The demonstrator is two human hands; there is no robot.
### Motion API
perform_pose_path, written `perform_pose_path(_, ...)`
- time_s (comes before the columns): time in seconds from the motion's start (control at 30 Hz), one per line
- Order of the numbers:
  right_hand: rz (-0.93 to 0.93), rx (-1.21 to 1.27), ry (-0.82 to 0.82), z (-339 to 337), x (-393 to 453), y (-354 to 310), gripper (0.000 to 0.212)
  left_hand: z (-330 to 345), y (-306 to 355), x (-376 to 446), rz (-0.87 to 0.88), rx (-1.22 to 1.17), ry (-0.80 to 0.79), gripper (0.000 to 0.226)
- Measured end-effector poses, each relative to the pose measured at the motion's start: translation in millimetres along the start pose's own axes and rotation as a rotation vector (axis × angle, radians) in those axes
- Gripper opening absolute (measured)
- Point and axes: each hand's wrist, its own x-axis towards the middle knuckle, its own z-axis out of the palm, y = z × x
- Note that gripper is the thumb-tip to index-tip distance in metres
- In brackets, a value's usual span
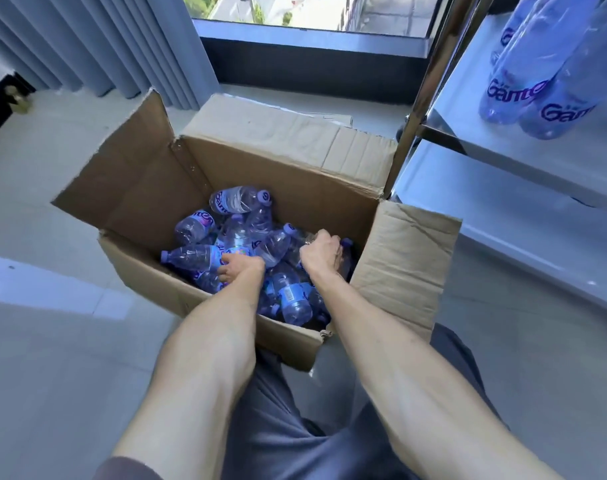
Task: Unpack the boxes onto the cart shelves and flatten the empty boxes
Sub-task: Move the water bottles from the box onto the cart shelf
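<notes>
Reaching into the open box [246, 161] on the floor, a bottle [191, 255] is gripped by the left hand [241, 268] and another, seemingly, by the right hand [321, 249], so slick plastic could be dropped.

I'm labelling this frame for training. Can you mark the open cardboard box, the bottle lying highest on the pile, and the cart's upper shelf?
cardboard box [149, 188]: head view, inner left wall.
top bottle [238, 199]: head view, clear body.
upper shelf [485, 109]: head view, bare surface.

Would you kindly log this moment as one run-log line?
stage: unpacking | left hand: grip on bottle in box | right hand: grip on another bottle | cart shelf: some bottles placed | box: many left
</notes>
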Motion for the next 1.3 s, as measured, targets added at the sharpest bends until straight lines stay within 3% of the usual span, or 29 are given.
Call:
perform_pose_path(0.23, -0.013, 0.102, 0.017, -0.3, 3.5, -1.8, 0.031, 2.0, -1.3, 4.8, -0.073, -0.009, -0.029, 0.087)
perform_pose_path(0.47, 0.056, 0.317, 0.049, -10.6, 3.4, -2.9, 0.031, -3.5, 5.8, -23.3, -0.156, -0.546, -0.071, 0.088)
perform_pose_path(0.7, -0.250, 0.571, 0.184, -58.1, -16.7, -22.0, 0.026, -3.3, 8.7, -65.1, -0.111, -0.882, -0.145, 0.070)
perform_pose_path(0.87, -0.329, 0.688, 0.268, -102.7, -40.8, -19.5, 0.022, -5.1, 5.8, -107.0, 0.081, -1.133, -0.163, 0.033)
perform_pose_path(0.97, -0.341, 0.714, 0.291, -123.7, -57.0, -9.8, 0.021, -14.6, -1.9, -135.1, 0.231, -1.222, -0.191, 0.024)
perform_pose_path(1.13, -0.419, 0.771, 0.256, -152.0, -91.0, 15.4, 0.030, -25.5, -31.1, -194.1, 0.497, -1.324, -0.397, 0.031)
perform_pose_path(1.3, -0.496, 0.874, 0.137, -187.3, -137.3, 43.2, 0.046, -34.9, -79.6, -253.1, 0.838, -1.235, -0.503, 0.052)
